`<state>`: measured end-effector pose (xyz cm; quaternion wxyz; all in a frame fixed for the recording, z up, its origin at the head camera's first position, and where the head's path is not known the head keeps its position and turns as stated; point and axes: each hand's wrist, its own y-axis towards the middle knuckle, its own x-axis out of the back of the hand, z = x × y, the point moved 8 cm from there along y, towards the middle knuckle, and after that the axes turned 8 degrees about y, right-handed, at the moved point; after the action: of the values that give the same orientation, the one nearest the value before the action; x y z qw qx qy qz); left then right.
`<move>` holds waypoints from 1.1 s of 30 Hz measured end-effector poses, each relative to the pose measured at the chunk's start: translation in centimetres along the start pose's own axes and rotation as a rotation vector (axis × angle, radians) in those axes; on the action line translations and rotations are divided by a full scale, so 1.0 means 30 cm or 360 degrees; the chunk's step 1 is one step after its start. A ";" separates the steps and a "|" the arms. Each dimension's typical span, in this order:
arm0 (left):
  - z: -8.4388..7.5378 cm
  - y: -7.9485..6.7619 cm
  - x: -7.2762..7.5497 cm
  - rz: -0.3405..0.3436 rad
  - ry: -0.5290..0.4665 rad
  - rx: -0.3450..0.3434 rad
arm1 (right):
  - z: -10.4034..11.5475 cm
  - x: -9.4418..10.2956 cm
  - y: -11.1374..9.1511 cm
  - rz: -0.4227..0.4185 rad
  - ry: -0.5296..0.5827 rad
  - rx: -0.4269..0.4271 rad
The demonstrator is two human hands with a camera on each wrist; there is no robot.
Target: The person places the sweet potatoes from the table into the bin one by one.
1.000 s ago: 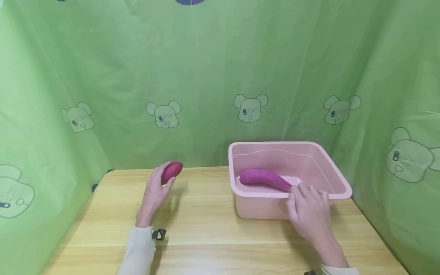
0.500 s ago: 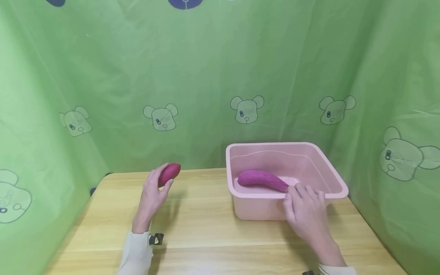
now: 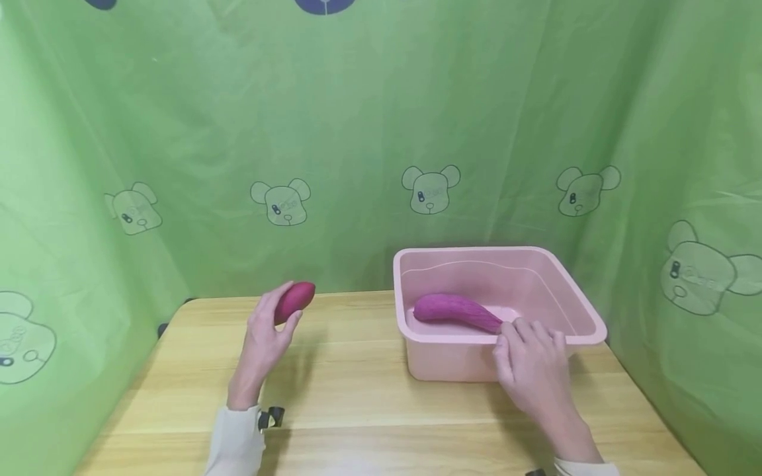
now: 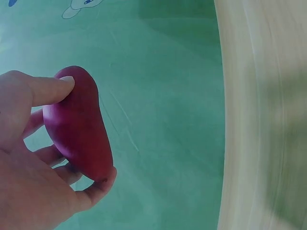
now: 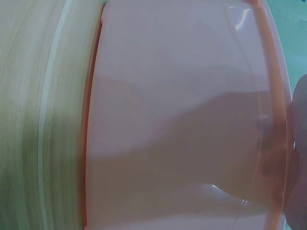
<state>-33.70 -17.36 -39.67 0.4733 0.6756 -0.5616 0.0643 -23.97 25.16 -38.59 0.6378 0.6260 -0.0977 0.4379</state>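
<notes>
My left hand holds a smooth purplish-red thing shaped like a sweet potato above the table's left side. In the left wrist view the thumb lies on one face of the sweet-potato-shaped thing, with fingers curled behind it and one fingertip at its lower end. At the pink basin's front rim, my right hand grips the narrow end of a long purple eggplant, which points leftward inside the basin. The grip itself is hidden under the fingers. The right wrist view shows mostly the basin's outer wall.
The basin stands at the right rear of a wooden table. A green curtain with printed bear heads surrounds the table's back and sides.
The head view shifts slightly. Both hands keep their grips, and the things stay nearly where they were.
</notes>
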 end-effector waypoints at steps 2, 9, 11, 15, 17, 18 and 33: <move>-0.003 0.000 0.004 -0.0016 0.0000 -0.0004 | -0.003 -0.003 -0.001 0.0006 0.0000 -0.0005; -0.025 0.001 0.021 -0.0043 0.0006 -0.0031 | -0.007 -0.004 0.001 0.0005 -0.0004 -0.0008; -0.033 0.002 0.024 -0.0046 0.0005 -0.0042 | -0.007 -0.005 0.002 0.0003 -0.0002 -0.0004; -0.047 0.003 0.030 -0.0053 0.0000 -0.0063 | -0.008 -0.008 0.004 0.0001 -0.0005 0.0001; -0.054 0.003 0.033 -0.0058 -0.0002 -0.0070 | -0.008 -0.011 0.005 -0.0001 -0.0008 0.0003; -0.059 0.003 0.035 -0.0062 -0.0005 -0.0079 | -0.009 -0.012 0.005 -0.0001 -0.0010 0.0004; -0.125 0.004 0.043 -0.0065 -0.0038 -0.0172 | -0.004 -0.009 0.007 -0.0035 -0.0006 0.0020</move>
<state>-31.67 -15.58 -36.77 0.5036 0.6611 -0.5559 0.0162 -24.32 25.11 -38.64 0.6383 0.6319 -0.0892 0.4304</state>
